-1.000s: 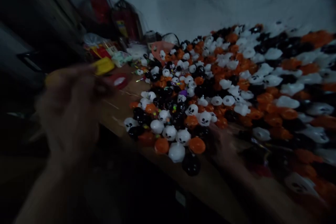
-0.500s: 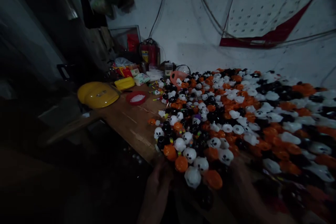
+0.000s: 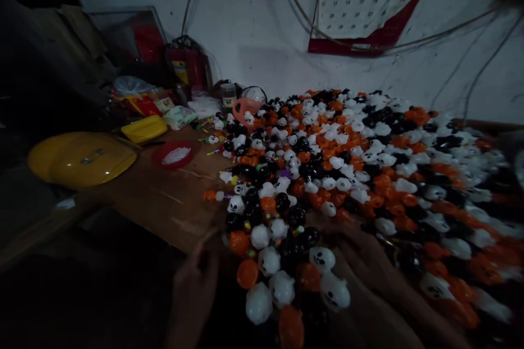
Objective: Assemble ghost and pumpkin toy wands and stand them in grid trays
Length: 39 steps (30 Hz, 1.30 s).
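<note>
A large heap of small orange, black and white Halloween figures (image 3: 339,136) covers the wooden table (image 3: 164,202). Nearest the camera lies a cluster of round white skull heads (image 3: 269,260) and orange pumpkin heads (image 3: 248,274). My left hand (image 3: 200,267) is at the left side of this cluster, by the table's front edge, its fingers apart and nothing visible in them. On the cluster's right side, my right hand (image 3: 356,245) reaches into the heap; its fingertips are dark and blurred, so what they touch is hidden.
A yellow helmet-like object (image 3: 84,158), a yellow box (image 3: 144,129) and a red dish (image 3: 172,155) with white pieces stand at the left. Behind them are bags, a jar (image 3: 228,97) and a fire extinguisher (image 3: 188,65). A calendar (image 3: 364,5) hangs on the wall.
The camera view has shifted to the right and closer. The front cluster of heads spreads lower in view. My hands are further apart, and my right hand reaches further into the heap.
</note>
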Each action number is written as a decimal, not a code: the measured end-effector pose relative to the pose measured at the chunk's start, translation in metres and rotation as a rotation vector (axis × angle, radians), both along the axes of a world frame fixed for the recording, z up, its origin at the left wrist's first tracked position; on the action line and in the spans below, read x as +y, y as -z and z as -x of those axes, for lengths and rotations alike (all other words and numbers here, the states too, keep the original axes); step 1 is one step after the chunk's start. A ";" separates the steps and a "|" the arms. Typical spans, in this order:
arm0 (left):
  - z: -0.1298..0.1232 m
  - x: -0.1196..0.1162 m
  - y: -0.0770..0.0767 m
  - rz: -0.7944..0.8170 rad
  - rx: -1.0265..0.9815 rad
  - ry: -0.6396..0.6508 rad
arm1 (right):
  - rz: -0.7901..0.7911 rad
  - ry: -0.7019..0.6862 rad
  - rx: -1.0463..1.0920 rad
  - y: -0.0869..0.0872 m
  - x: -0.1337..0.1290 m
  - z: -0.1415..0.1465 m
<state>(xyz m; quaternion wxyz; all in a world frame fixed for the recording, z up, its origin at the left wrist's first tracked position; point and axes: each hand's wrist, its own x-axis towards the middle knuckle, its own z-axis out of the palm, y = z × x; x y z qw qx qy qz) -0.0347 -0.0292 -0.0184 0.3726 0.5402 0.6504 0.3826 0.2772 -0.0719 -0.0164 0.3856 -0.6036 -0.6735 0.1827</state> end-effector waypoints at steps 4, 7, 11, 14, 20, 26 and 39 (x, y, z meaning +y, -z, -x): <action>0.001 0.037 -0.048 -0.249 0.191 0.072 | 0.089 -0.081 0.199 -0.013 0.062 0.006; -0.023 0.068 -0.075 -0.315 0.279 0.418 | 0.173 -0.255 0.334 -0.006 0.104 0.015; -0.059 0.101 -0.075 -0.281 0.385 0.707 | 0.343 -0.385 0.495 -0.001 0.131 0.023; -0.067 0.114 -0.064 -0.240 0.436 0.769 | 0.306 -0.432 0.457 -0.010 0.136 0.023; -0.053 0.120 -0.055 -0.189 0.307 0.787 | 0.151 -0.573 0.294 -0.029 0.142 0.027; -0.050 0.116 -0.057 -0.180 0.278 0.746 | 0.178 -0.554 0.226 -0.019 0.145 0.037; -0.037 0.126 -0.068 0.077 0.013 0.691 | 0.215 -0.337 0.269 -0.016 0.145 0.037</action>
